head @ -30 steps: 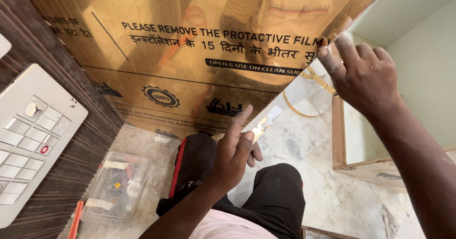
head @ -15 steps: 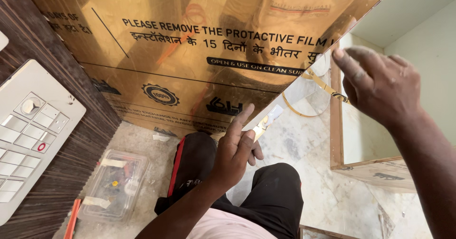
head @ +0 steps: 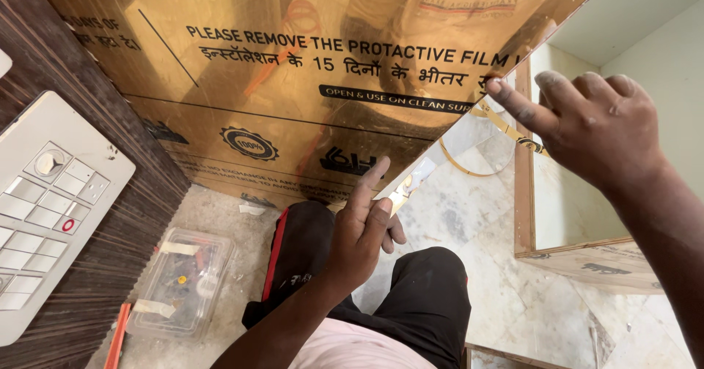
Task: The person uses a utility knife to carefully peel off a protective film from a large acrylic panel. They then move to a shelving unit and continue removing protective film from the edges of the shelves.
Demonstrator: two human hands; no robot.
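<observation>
**Desk:** What do I see from your head camera?

**Operator:** I look down on a gold mirror-finish panel (head: 293, 83), still under its printed protective film, standing upright against a dark wood-grain wall (head: 66, 68). My left hand (head: 359, 237) rests at the panel's lower right edge, fingers straight and loosely together, their tips pressed on the slanting edge. It grasps nothing.

**Desk:** And the right hand?

**Operator:** My right hand (head: 594, 127) is higher up, at the same edge. Its forefinger is stretched out, tip touching the panel near the corner of the film; the other fingers are curled in loosely. I cannot tell whether thumb and forefinger pinch a bit of film, because the back of the hand hides that.

**Desk:** What lies around the panel?

**Operator:** A white switch plate (head: 44, 208) sits on the wall at left. Below it, on the pale stone floor (head: 513, 288), stands a clear plastic box (head: 183, 281) of small parts, with an orange tool handle (head: 116, 336) just beside it. My knees in black trousers (head: 411, 303) are under the left hand. To the right, a wooden cabinet frame (head: 524, 186) stands near the panel's edge, and a thin yellow loop of edge strip (head: 484, 160) lies on the floor between them.
</observation>
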